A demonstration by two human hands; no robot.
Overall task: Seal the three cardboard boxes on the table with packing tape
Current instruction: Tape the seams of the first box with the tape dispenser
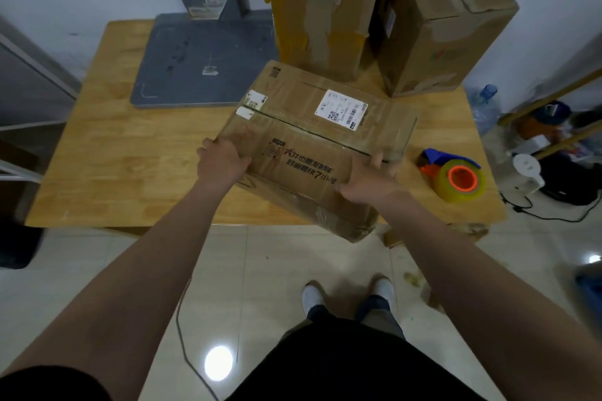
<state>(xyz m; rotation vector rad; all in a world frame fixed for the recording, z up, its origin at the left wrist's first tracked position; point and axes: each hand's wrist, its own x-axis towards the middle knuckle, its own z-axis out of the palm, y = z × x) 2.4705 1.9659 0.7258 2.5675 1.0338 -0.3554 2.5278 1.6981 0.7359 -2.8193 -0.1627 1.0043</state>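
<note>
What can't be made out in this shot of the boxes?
Head view only.
Left tall box and right tall box: tops cut off by the upper edge; sealed or not, unknown.
Shipping label on the flat box: print too small to read.
Flat box underside: hidden by the box itself.

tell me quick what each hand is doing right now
Left hand: grips the left edge of the flat box.
Right hand: grips the same box's near edge.
</note>
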